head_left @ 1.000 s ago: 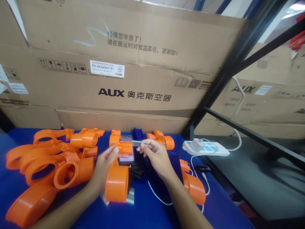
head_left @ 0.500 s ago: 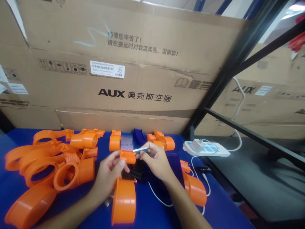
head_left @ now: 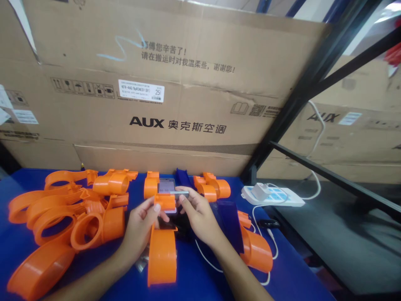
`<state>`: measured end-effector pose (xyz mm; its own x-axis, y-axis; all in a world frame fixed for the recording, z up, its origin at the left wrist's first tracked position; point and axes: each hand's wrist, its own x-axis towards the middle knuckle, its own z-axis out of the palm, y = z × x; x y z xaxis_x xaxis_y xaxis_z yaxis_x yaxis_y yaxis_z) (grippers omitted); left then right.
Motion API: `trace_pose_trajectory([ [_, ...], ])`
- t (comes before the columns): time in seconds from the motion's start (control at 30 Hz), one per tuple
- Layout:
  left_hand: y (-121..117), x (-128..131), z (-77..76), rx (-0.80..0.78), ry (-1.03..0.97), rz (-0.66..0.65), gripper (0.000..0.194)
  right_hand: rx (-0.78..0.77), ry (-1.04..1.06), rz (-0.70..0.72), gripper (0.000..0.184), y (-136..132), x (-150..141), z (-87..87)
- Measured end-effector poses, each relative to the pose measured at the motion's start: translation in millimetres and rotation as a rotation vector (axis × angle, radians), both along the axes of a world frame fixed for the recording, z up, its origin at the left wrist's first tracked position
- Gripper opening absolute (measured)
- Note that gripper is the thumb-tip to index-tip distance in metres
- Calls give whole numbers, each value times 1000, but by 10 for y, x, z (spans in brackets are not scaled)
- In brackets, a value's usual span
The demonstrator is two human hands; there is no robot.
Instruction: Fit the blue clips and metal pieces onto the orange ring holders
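Note:
My left hand [head_left: 140, 223] is closed on an orange plastic tape dispenser [head_left: 162, 257], thumb pressing near its narrow upper end while the wide ring hangs below. Between the thumb and fingers of my right hand [head_left: 199, 215] is a small metal serrated blade [head_left: 182, 194]. It lies close to the upper right end of the dispenser; whether the two touch I cannot tell. Behind them a phone [head_left: 166, 185] with a timer-like display is partly covered. Dark pieces under my hands are mostly hidden.
Several orange tape dispensers [head_left: 52, 225] crowd the left of the blue table, others [head_left: 257, 248] lie at right. A dark blue part [head_left: 229, 223] stands beside my right forearm. A white power strip [head_left: 272, 195] with cables sits at right; a large carton [head_left: 175, 92] forms the back.
The held dispenser first came lower and nearer, then rose slightly. The blade in my right hand dipped and turned, its teeth showing less now. Both hands kept their hold.

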<state>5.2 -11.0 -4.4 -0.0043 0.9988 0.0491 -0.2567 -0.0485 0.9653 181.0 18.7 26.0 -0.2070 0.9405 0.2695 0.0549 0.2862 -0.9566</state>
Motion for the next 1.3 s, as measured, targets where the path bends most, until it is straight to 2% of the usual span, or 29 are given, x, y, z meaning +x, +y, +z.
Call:
trace_pose_trajectory([
  [0.17,-5,-2,53,24,12,17,38,13,-53,-72,42,-52,9,-7],
  [0.37,21,-33,13,35,67,25,44,-46,-80,28,60,-118,-7,-1],
  [0.53,51,-67,-53,25,105,43,45,-59,-132,78,65,-134,-10,-18],
  [0.7,28,-70,-28,39,132,34,44,-54,-220,126,69,-197,-30,-2],
  [0.97,19,-66,-34,31,146,-9,40,4,-315,108,71,-299,-95,-20],
  [1.17,28,-119,43,-49,35,10,52,39,-232,27,59,-183,-57,-31],
  [1.23,34,-146,63,-42,-27,47,53,109,-265,-22,48,-125,-19,-9],
  [1.3,45,-168,67,-34,-93,92,52,223,-388,-60,33,-88,25,26],
])
